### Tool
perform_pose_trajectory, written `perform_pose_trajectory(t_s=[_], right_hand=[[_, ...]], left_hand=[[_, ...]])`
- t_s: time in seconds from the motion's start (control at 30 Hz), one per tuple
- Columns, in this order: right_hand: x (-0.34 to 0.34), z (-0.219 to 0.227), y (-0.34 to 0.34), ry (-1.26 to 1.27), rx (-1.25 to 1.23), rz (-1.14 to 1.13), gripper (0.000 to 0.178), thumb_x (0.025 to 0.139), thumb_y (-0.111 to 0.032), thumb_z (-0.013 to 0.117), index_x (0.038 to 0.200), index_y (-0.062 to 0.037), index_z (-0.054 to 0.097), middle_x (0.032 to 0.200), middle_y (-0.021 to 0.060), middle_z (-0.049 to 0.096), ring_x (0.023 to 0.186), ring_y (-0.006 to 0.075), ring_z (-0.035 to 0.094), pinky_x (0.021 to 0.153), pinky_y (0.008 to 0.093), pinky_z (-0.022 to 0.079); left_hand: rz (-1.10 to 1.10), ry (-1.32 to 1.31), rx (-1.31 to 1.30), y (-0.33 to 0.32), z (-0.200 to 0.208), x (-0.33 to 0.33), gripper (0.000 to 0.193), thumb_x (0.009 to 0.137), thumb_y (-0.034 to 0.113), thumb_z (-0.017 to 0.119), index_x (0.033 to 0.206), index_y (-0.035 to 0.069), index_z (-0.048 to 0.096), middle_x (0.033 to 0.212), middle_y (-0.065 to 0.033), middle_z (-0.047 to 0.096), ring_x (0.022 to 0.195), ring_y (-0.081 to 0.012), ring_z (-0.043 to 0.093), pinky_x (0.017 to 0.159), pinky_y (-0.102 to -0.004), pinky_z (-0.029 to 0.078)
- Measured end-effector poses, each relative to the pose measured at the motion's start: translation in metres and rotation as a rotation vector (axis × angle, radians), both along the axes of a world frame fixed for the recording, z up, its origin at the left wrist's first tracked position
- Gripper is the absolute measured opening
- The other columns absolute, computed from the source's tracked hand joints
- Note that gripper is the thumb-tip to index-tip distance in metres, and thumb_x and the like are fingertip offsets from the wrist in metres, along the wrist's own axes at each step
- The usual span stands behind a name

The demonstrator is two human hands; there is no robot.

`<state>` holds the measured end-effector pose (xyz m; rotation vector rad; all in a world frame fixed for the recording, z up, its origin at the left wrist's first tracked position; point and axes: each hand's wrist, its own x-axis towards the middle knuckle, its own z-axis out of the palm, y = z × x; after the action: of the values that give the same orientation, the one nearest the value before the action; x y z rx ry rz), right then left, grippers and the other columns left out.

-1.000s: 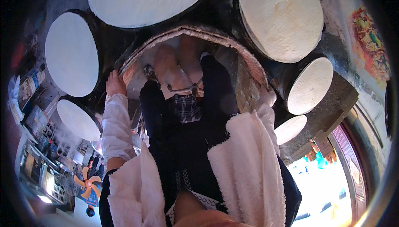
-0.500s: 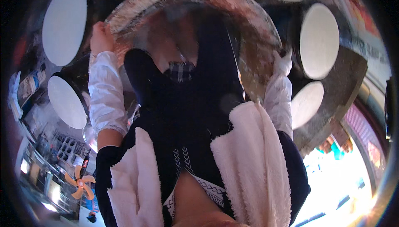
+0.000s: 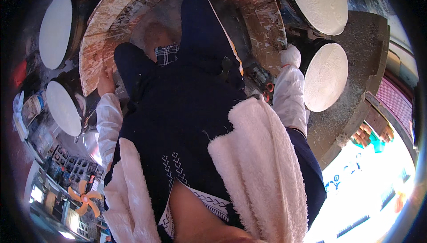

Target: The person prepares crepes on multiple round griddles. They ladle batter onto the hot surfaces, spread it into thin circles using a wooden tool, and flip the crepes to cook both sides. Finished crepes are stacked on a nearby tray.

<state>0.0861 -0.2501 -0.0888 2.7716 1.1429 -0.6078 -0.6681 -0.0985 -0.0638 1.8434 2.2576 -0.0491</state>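
My left fingers press the big round pan rim at nine o'clock; right gloved fingers hold it at three o'clock. It seems heavy, stiff, crusted, so I grip opposite edges.

Round white-topped discs ring the person's dark garment: one upper left, one lower left, one upper right, one right. A white fleecy towel drapes over the garment. A grey concrete ledge lies right of it; an orange fan lower left.
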Motion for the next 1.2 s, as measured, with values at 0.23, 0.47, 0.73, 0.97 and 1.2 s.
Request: perform_pose_trajectory(t_s=[0.23, 0.47, 0.73, 0.97, 1.2], right_hand=[[-0.010, 0.003, -0.035, 0.056, -0.017, -0.022, 0.036, 0.086, -0.031, 0.063, 0.109, -0.0049, 0.070, 0.106, 0.0246, 0.070, 0.103, 0.0430, 0.066, 0.088, 0.0490, 0.053], [-0.040, -0.008, -0.082, -0.223, -0.035, 0.027, 0.064, 0.089, -0.044, 0.066, 0.138, -0.0055, 0.053, 0.120, 0.0216, 0.068, 0.103, 0.0393, 0.069, 0.087, 0.0479, 0.055], [-0.290, -0.017, 0.107, 0.481, 0.206, 0.698, 0.040, 0.090, -0.034, 0.061, 0.122, -0.0101, 0.065, 0.111, 0.0170, 0.070, 0.102, 0.0383, 0.067, 0.088, 0.0469, 0.053], [-0.351, -0.241, 0.032, 0.737, -0.252, 1.032, 0.042, 0.097, -0.039, 0.053, 0.120, -0.0069, 0.066, 0.112, 0.0219, 0.069, 0.101, 0.0389, 0.067, 0.090, 0.0477, 0.051], [-0.369, -0.203, 0.089, 1.009, -0.502, 0.776, 0.041, 0.099, -0.037, 0.051, 0.122, -0.0058, 0.065, 0.111, 0.0242, 0.069, 0.102, 0.0404, 0.066, 0.092, 0.0463, 0.050]], left_hand=[[0.202, -0.017, -0.042, -0.043, -0.016, 0.002, 0.055, 0.101, 0.050, 0.047, 0.142, 0.014, 0.050, 0.111, -0.0268, 0.067, 0.106, -0.0453, 0.063, 0.091, -0.0537, 0.048], [0.254, -0.241, -0.042, -0.125, -0.085, 0.065, 0.053, 0.099, 0.050, 0.049, 0.135, 0.011, 0.055, 0.118, -0.0238, 0.066, 0.107, -0.0434, 0.064, 0.092, -0.0521, 0.049], [0.105, -0.299, 0.071, -0.121, -0.077, 0.144, 0.040, 0.099, 0.036, 0.057, 0.123, 0.005, 0.061, 0.107, -0.0190, 0.068, 0.098, -0.0392, 0.064, 0.087, -0.0476, 0.049], [0.055, -0.185, 0.158, -0.087, -0.116, 0.174, 0.024, 0.094, 0.027, 0.062, 0.110, 0.009, 0.060, 0.099, -0.0106, 0.062, 0.094, -0.0335, 0.059, 0.082, -0.0456, 0.045], [0.151, -0.204, -0.206, -0.065, -0.080, 0.166, 0.023, 0.092, 0.023, 0.061, 0.108, 0.007, 0.059, 0.102, -0.0131, 0.062, 0.097, -0.0357, 0.058, 0.085, -0.0479, 0.044]])
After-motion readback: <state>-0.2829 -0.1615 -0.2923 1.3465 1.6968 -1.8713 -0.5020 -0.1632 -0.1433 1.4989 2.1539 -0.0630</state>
